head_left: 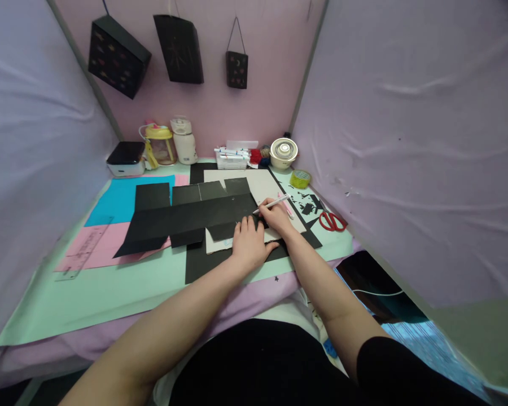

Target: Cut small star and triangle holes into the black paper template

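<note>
Right hand [275, 216] pinching white pen [281, 199] at black cutout's [195, 215] right end. Left hand [249, 243] flat, thumb spread, on cutout's near-right part. Cutout overlaps white board [258, 180]; red scissors [332, 221] right of it.

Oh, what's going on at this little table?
A person is working on a piece of black card with flaps along its edges. The right hand holds a slim white pen-like tool, its tip at the right end of the card; I can't tell whether it's a pen or a cutter. The left hand rests spread by the card's near edge. A white board lies partly underneath, with black scraps and red scissors to the right.
</note>
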Demonstrator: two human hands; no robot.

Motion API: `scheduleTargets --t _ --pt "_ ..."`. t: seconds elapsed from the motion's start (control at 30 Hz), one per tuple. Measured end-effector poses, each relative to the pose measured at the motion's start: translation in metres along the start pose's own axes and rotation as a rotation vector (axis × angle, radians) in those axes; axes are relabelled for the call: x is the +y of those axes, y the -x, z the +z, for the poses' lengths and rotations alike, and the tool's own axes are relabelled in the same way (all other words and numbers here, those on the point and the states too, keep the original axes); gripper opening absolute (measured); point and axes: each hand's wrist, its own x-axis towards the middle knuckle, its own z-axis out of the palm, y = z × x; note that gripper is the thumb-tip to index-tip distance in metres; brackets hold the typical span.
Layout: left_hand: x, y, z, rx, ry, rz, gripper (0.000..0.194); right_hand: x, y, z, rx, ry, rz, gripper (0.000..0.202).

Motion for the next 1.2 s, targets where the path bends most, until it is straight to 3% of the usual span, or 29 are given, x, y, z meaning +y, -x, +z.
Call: scheduleTargets --t 0.37,0.7,0.93,1.2 --pt "0.000 0.000 -0.001 -0.012 -0.006 0.003 0.080 -0.001 0.001 -0.001 0.019 -0.024 0.003 0.013" --pt "0.001 0.001 -0.001 0.003 -0.047 -0.001 0.080 -0.002 0.001 -0.006 0.324 -0.101 -0.047 0.016" --pt "0.005 0.006 -0.008 0.040 -0.093 -0.002 0.081 -0.001 0.000 -0.005 0.339 -0.128 -0.084 0.016" --pt "0.000 0.005 -0.021 -0.005 -0.119 -0.126 0.079 0.001 0.000 -0.005 0.326 -0.149 -0.105 0.015"
